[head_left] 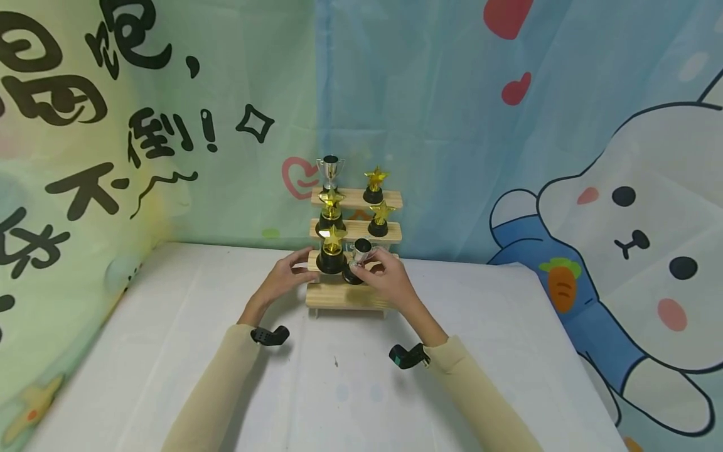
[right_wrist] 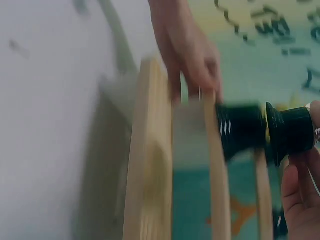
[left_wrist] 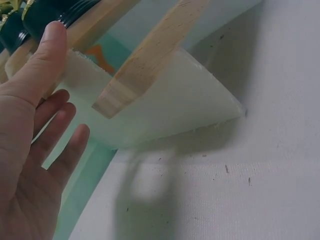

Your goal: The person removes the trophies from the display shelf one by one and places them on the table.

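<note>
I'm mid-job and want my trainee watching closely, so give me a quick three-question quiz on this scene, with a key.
1. What does the right hand hold: A) a medal, B) a silver cup trophy, or C) a ribbon?
2. True or false: in the head view, the left hand is at the left side of the wooden stand.
3. What shares the top shelf with the upper silver cup?

Key: 1. B. 2. True. 3. A gold star trophy.

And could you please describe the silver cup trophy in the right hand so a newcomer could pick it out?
On the white table stands a four-step pale wooden rack. By its second-lowest step, the right hand pinches a silver cup trophy with a black base. Its neighbour is a gold star trophy; the other silver cup stands untouched on the top step.
</note>
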The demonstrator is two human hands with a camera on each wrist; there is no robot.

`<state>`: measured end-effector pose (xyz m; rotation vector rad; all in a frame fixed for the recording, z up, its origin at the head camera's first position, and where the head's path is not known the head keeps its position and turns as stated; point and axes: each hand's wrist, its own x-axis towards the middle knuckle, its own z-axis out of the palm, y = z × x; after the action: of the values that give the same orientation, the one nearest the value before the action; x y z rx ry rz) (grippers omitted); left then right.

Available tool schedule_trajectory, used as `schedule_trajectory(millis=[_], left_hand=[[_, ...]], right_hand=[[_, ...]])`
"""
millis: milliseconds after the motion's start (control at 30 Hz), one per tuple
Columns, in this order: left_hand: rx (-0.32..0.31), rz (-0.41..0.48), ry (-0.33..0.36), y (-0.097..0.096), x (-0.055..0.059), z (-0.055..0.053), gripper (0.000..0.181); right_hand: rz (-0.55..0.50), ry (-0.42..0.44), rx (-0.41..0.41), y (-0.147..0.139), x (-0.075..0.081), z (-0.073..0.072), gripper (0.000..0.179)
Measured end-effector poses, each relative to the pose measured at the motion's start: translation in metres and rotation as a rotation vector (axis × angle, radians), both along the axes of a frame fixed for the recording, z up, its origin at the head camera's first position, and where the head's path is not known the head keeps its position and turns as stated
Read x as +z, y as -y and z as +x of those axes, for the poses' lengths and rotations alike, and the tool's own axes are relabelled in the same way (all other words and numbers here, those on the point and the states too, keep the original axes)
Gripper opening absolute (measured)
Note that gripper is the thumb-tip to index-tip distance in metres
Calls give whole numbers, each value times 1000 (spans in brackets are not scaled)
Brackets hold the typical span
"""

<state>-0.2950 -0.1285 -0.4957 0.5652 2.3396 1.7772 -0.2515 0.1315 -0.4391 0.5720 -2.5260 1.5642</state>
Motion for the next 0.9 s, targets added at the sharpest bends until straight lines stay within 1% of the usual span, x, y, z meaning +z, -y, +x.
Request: schedule_trajectory(millis=[100, 200, 267, 367, 500, 600, 700, 733, 900], left_hand=[[6, -11, -11, 1, -10, -8, 72], [11, -17, -27, 1, -21, -17, 73], [11, -12, -37, 1, -24, -19, 72], [11, 1, -51, 1, -26, -21, 69], [25, -20, -67, 1, -25, -21, 66], [39, -59, -63, 2, -25, -20, 67], [37, -76, -60, 4, -25, -19, 70], [33, -83, -52, 4, -22, -17, 70], [25, -70, -49, 5, -24, -16, 70]], right_hand=[[-11, -23, 65, 17, 4, 10, 16], [-13, -28, 115, 32, 6, 20, 16], [-4, -29, 133, 40, 6, 25, 16], [21, -41, 149, 51, 3, 32, 15], [39, -43, 179, 60, -5, 39, 16], [60, -56, 214, 66, -13, 43, 16], [82, -83, 244, 70, -22, 46, 16], [88, -93, 253, 72, -26, 46, 17], [102, -104, 270, 77, -40, 51, 18]])
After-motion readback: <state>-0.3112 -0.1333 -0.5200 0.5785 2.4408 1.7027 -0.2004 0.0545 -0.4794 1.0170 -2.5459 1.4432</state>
